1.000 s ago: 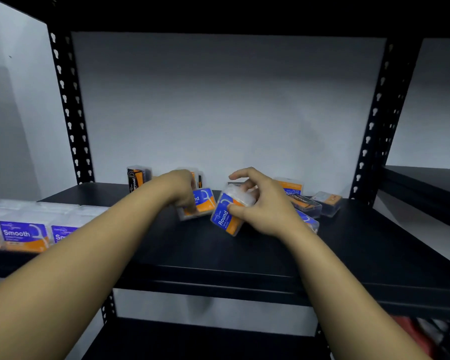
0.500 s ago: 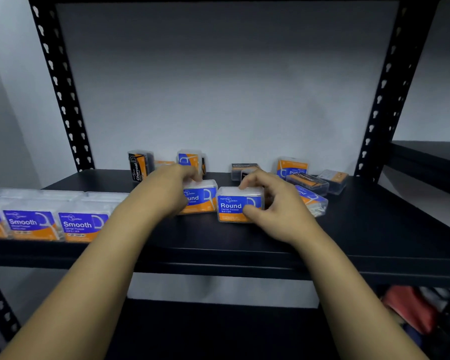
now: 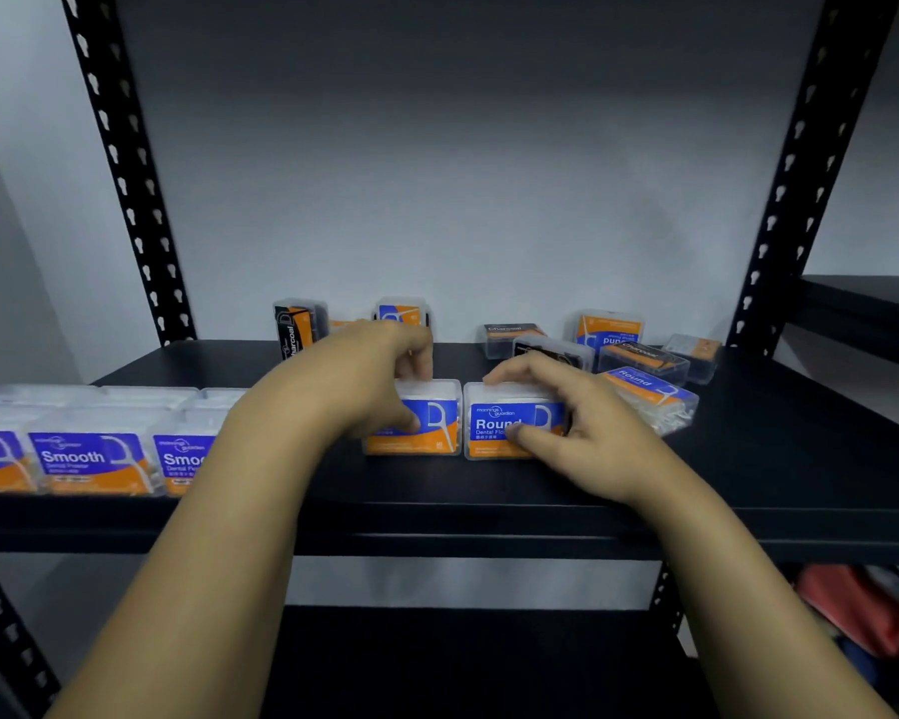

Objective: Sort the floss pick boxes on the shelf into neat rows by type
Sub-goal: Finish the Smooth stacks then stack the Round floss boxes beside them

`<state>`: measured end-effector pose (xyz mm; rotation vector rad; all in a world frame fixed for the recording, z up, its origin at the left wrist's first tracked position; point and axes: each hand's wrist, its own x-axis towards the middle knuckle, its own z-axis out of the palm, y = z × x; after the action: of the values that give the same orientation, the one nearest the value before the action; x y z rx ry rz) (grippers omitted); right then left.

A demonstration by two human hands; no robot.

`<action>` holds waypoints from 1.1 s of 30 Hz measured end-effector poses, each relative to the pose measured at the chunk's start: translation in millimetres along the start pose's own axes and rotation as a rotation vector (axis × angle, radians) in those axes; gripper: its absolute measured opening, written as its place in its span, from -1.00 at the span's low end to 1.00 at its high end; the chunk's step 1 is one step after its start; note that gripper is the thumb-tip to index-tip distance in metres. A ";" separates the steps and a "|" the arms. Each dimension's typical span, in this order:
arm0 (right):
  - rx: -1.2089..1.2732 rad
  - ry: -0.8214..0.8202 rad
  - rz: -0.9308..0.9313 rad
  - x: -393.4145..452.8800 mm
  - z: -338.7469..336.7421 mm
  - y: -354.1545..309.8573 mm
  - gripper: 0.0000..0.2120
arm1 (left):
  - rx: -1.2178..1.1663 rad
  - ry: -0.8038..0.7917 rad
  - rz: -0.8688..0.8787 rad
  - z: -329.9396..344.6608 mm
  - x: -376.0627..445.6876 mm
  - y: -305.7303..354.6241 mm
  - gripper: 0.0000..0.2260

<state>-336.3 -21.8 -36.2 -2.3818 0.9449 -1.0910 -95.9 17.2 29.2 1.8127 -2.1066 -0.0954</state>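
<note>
A row of Smooth boxes [image 3: 92, 459] is already lined up at the shelf [image 3: 748, 490] front left; two Round boxes are set side by side, one gripped by the left hand [image 3: 380, 376], the other [image 3: 509, 425] by the right hand [image 3: 582, 422]; Charcoal boxes [image 3: 639, 355] and further Round ones remain jumbled behind.

The shelf [image 3: 748, 490] looks like matt black painted metal, smooth, and its posts [image 3: 125, 189] are the same metal with punched holes. Under the right hand [image 3: 587, 433] the Round box [image 3: 504, 428] is clear, slightly glossy plastic with a printed blue and orange paper label. Left of the left hand [image 3: 364, 376], the Smooth boxes [image 3: 89, 459] have the same clear plastic. Behind the hands, the wall [image 3: 463, 173] is matt and plain.
</note>
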 end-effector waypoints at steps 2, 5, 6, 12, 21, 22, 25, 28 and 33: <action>0.017 -0.010 -0.018 -0.3 4.3 -4.2 -0.61 | 0.007 -0.026 0.012 -4.7 -4.3 -1.3 -0.67; 0.046 -0.014 -0.035 0.6 10.4 -9.8 -0.62 | 0.009 -0.069 0.012 -10.1 -9.9 -5.8 -0.66; 0.049 -0.012 -0.037 1.3 12.4 -10.8 -0.61 | 0.009 -0.083 0.011 -11.6 -11.2 -7.0 -0.66; 0.033 0.002 -0.031 1.9 17.2 -9.6 -0.57 | 0.013 -0.049 0.010 -2.3 -19.5 -6.8 -0.60; 0.111 0.004 0.033 0.7 16.3 -9.1 -0.57 | -0.036 0.082 0.065 24.3 -36.1 -14.7 -0.42; 0.114 0.000 0.036 0.9 15.8 -9.4 -0.56 | -0.035 0.094 0.083 26.8 -36.9 -16.4 -0.41; 0.115 -0.007 0.038 1.3 15.3 -9.5 -0.55 | -0.039 0.137 0.139 34.4 -39.3 -21.0 -0.39; 0.115 -0.012 0.036 1.1 15.8 -8.3 -0.55 | -0.073 0.214 0.167 42.5 -41.5 -20.8 -0.40; 0.102 0.023 0.010 -0.3 15.4 -5.9 -0.54 | -0.177 0.288 0.215 48.1 -43.3 -22.4 -0.53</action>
<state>-322.2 -16.7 -42.9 -2.2844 0.8863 -1.1375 -84.9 46.6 -31.7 1.3987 -2.0021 0.0312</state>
